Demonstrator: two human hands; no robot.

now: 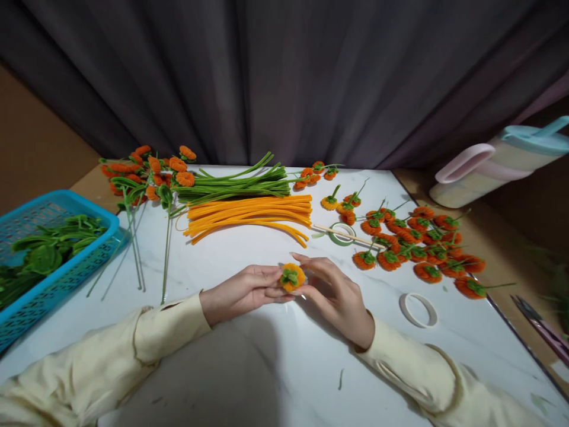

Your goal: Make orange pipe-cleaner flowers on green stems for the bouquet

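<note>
A small yellow-orange pipe-cleaner flower (299, 274) with a green centre is held up over the middle of the table. My left hand (246, 290) pinches it from the left, fingers closed along its edge. From the right, the curved fingers of my right hand (335, 293) close about its other edge, with the thumb side at its lower right. Just beyond my hands lies a bundle of orange pipe cleaners (249, 213). Behind that is a bundle of green pipe cleaners (240, 182).
Many orange flowers (422, 222) with green backs lie at the right; stemmed ones (184, 179) lie back left. A blue basket (113, 228) of green leaves stands left. Nearby are green tape (342, 242), a stick (329, 230), a white ring (418, 323), a tumbler (471, 184) and pink-handled scissors (551, 339).
</note>
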